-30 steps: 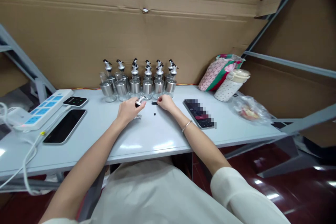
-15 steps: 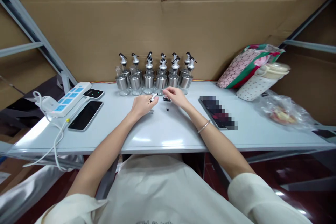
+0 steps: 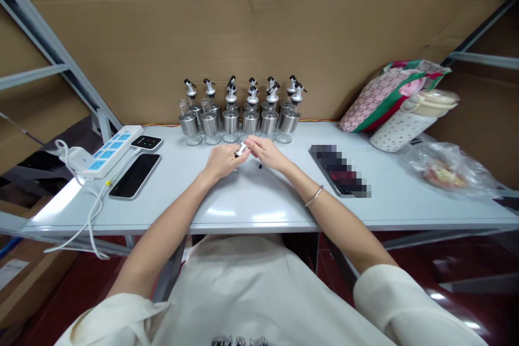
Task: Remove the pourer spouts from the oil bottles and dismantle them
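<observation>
A silver-grey pourer spout (image 3: pixel 242 148) is pinched between the thumb and fingers of my left hand (image 3: pixel 221 161), above the tabletop. The closed fingertips of my right hand (image 3: pixel 267 152) meet it at its upper end; whatever small part they hold is hidden. Below my right hand lies a tiny black piece (image 3: pixel 260 166). Something small and pale, partly covered, lies under my left hand. Behind both hands stand rows of glass bottles with steel sleeves (image 3: pixel 250 123), most topped with spouts and black flip caps. Two front-left bottles (image 3: pixel 210 124) have bare glass necks.
On the left are a power strip (image 3: pixel 111 151), a small black device (image 3: pixel 146 142), a phone (image 3: pixel 135 175) and white cables. Another phone (image 3: pixel 336 170) lies at the right, with a spotted tumbler (image 3: pixel 405 124), a patterned bag (image 3: pixel 377 100) and a plastic food bag (image 3: pixel 446 170) beyond it.
My right hand has moved left to meet the spout in my left hand. The black piece that lay beneath its fingers no longer shows. The view has shifted slightly.
</observation>
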A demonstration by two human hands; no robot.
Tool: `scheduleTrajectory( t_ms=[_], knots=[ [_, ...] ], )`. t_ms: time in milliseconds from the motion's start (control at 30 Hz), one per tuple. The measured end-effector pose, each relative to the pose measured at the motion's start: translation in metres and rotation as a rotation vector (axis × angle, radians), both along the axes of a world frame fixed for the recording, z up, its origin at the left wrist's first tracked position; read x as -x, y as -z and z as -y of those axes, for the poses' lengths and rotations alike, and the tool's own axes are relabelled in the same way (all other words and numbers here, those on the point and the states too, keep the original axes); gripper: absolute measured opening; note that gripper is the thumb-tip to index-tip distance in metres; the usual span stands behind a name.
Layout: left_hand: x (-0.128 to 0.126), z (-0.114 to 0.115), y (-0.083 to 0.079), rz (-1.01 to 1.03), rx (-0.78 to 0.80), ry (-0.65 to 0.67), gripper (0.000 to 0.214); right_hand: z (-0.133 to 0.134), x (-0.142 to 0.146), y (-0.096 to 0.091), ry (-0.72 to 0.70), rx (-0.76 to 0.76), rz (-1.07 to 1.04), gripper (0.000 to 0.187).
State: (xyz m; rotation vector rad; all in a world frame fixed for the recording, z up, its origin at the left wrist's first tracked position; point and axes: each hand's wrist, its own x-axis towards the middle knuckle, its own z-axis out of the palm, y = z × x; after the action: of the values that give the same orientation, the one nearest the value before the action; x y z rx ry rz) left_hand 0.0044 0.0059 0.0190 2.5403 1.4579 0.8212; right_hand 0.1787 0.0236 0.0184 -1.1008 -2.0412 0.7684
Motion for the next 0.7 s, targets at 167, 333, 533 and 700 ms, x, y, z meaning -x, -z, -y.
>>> scheduleTrajectory(
  t_ms=[167, 333, 533, 700],
  knots=[
    [0.0, -0.002, -0.002, 0.007, -0.053, 0.004, 0.03, -0.01, -0.008, 0.002, 0.039, 0.082, 0.002, 0.029],
    [0.002, -0.002, -0.004, 0.029, -0.08, -0.013, 0.028, -0.021, -0.031, -0.003, 0.082, 0.136, 0.08, 0.03],
    [0.001, -0.003, 0.0, 0.026, -0.072, -0.001, 0.029, -0.023, -0.046, -0.005, 0.05, 0.284, 0.287, 0.032],
    [0.002, -0.004, 0.002, 0.021, -0.066, 0.005, 0.03, -0.022, -0.051, -0.004, -0.015, 0.407, 0.459, 0.031]
  ],
)
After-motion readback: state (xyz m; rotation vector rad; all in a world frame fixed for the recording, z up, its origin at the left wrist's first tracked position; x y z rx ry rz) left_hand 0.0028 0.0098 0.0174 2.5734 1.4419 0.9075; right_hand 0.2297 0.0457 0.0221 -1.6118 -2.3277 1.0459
